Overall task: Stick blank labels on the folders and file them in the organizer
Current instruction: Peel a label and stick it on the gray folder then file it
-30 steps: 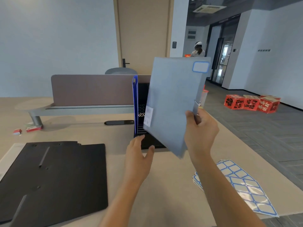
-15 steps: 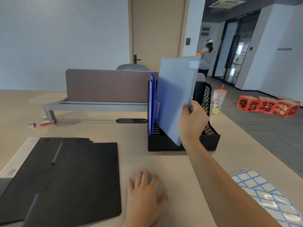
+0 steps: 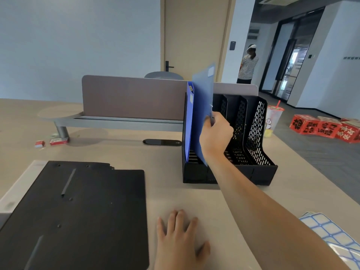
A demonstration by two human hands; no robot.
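My right hand [image 3: 216, 136] grips the near edge of a light blue folder [image 3: 202, 106] with a blank white label near its top corner. The folder stands almost edge-on, its lower end inside the leftmost slot of the black mesh organizer [image 3: 253, 170]. A darker blue folder [image 3: 188, 121] stands in that same slot to its left. My left hand [image 3: 179, 242] lies flat on the desk, fingers spread, holding nothing. Sheets of blue-bordered blank labels [image 3: 335, 238] lie at the lower right, partly out of the frame.
A stack of black folders [image 3: 78, 217] lies on the desk at the left. A grey partition [image 3: 132, 97] runs behind the organizer. A drink cup [image 3: 273, 119] stands right of it. Small red boxes [image 3: 58, 141] sit far left. A person stands by the doorway.
My right hand has turned the light blue folder edge-on and lowered it into the organizer's left slot. My left hand dropped from the organizer to the desk, where it now lies flat.
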